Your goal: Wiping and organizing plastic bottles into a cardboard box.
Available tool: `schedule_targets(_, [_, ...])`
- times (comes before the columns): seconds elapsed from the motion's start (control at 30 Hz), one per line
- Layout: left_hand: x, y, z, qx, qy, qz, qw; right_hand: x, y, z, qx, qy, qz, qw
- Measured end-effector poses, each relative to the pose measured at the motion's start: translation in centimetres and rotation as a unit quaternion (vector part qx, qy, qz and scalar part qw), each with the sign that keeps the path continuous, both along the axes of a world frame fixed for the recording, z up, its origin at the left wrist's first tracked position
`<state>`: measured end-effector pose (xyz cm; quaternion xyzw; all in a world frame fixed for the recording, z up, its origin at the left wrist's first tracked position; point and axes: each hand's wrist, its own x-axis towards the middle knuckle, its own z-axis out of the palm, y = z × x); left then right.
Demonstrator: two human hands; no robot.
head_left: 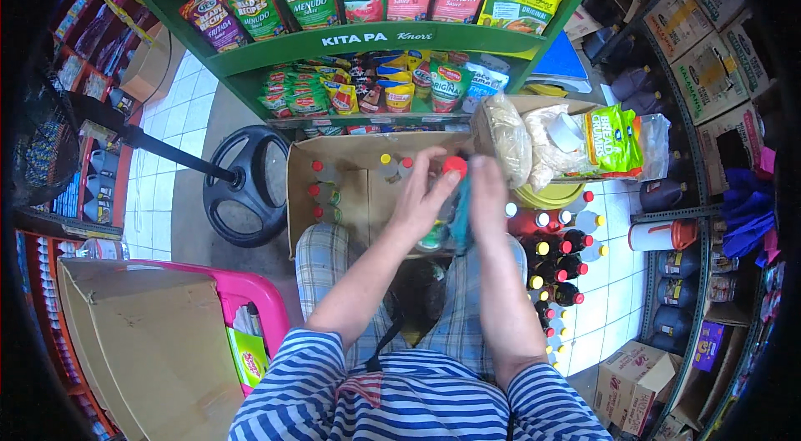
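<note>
My left hand (421,195) is closed around a clear bottle (449,209) with a red cap, held above my lap. Low on the bottle a green label shows. Against its right side is my right hand (488,195), smeared by motion, with a teal cloth (461,220) pressed between palm and bottle. The fingers of that hand are blurred. Beyond my knees lies an open cardboard box (350,161). Several capped bottles (324,192) stand along its left side, and a yellow-capped bottle (388,164) is near its far wall.
Several dark and clear bottles (563,266) stand on the tiled floor to my right. Packets fill a carton (505,141) above them. Ahead rises a green shelf (350,45) of pouches. A black round stand base (248,185), pink plastic item (271,299) and large carton (142,349) are left.
</note>
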<state>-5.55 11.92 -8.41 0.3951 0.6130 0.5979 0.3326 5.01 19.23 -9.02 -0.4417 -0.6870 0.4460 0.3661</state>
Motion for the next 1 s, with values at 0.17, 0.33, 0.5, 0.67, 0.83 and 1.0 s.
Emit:
schedule_targets(0.17, [-1.6, 0.6, -2.1, -0.013, 0.007, 0.125, 0.992, -1.9, -3.8, 0.9, 0.274, -0.107, 0.025, 0.956])
schedule_targets(0.33, [-1.6, -0.4, -0.3, -0.061, 0.032, 0.072, 0.995, -1.4, -3.5, 0.7, 0.211, -0.097, 0.039, 0.972])
schedule_targets(0.5, [-0.9, -0.4, 0.0, 0.028, 0.097, 0.034, 0.994, -0.6, -0.9, -0.3, -0.02, 0.033, 0.094, 0.995])
schedule_targets(0.67, [-0.8, 0.3, -1.9, -0.029, 0.118, 0.096, 0.988, -1.7, -3.5, 0.2, 0.163, -0.137, 0.005, 0.977])
schedule_targets(0.83, [-1.9, 0.0, -1.8, -0.008, 0.108, 0.07, 0.992, -2.3, -4.2, 0.8, 0.215, -0.142, 0.013, 0.966])
schedule_targets(1.0, [-2.2, -0.7, -0.3, 0.078, 0.083, -0.07, 0.991, -0.7, -1.5, 0.3, -0.049, 0.027, 0.058, 0.997])
